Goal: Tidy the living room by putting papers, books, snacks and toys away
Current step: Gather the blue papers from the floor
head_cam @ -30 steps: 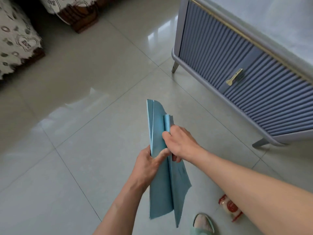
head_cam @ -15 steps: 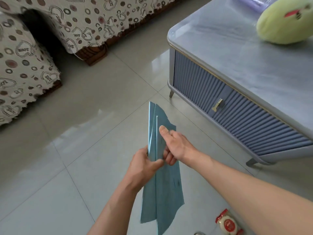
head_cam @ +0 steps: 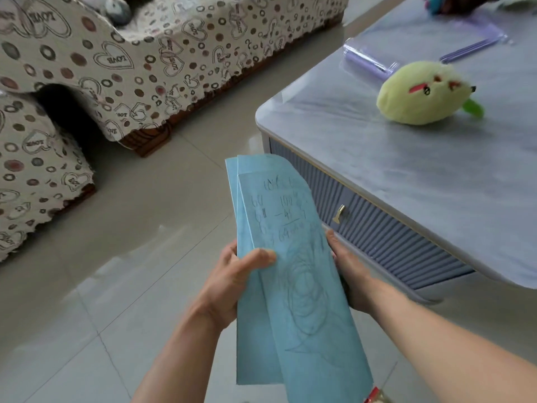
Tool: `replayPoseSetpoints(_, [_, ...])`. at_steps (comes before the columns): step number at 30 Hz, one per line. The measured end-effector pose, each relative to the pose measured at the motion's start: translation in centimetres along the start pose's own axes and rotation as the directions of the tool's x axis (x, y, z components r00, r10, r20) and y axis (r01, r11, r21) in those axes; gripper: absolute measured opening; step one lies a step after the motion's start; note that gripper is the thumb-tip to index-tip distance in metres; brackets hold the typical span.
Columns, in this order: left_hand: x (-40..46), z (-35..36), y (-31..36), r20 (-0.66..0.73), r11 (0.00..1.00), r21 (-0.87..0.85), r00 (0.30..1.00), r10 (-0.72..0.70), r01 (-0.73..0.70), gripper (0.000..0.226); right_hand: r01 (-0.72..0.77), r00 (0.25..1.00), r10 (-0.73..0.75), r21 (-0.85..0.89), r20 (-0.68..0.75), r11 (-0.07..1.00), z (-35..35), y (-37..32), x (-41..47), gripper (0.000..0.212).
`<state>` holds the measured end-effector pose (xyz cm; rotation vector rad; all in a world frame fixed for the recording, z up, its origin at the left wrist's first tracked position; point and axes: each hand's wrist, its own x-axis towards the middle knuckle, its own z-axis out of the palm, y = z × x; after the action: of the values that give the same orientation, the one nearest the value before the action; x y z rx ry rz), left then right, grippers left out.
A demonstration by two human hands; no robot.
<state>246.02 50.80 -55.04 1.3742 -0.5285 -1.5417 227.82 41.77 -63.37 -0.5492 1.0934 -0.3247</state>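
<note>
Several light blue paper sheets [head_cam: 290, 286] with pencil sums and a drawing hang upright in front of me, above the tiled floor. My left hand [head_cam: 232, 283] grips their left edge, thumb across the front. My right hand [head_cam: 348, 274] holds the right edge from behind, mostly hidden by the paper. A green plush toy [head_cam: 421, 94] lies on the grey coffee table [head_cam: 406, 184] to the right. A red snack wrapper [head_cam: 374, 396] peeks out at the bottom edge, under the papers.
A clear purple plastic folder [head_cam: 374, 61] and a colourful object [head_cam: 436, 4] lie at the table's far end. The table has a ribbed blue drawer with a gold handle [head_cam: 339, 214]. A sofa with a heart-patterned cover [head_cam: 116, 62] stands at the left and back.
The view has tilted up, showing more of the table and sofa. The papers turned to face me, and my right hand moved from the front to the right edge behind them.
</note>
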Motion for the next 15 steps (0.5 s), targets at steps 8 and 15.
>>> replayPoseSetpoints(8, [6.1,3.3,4.1,0.014,0.988,0.125,0.996,0.088,-0.089,0.051,0.377,0.848,-0.352,-0.016,-0.396,0.926,-4.5,-8.2,-2.9,0.03])
replayPoseSetpoints(15, [12.7,9.3,9.8,0.074,0.905,0.322,0.961,0.268,-0.277,0.028,0.556,0.646,-0.516,-0.115,-0.562,0.823,-6.4,-15.6,-5.0,0.013])
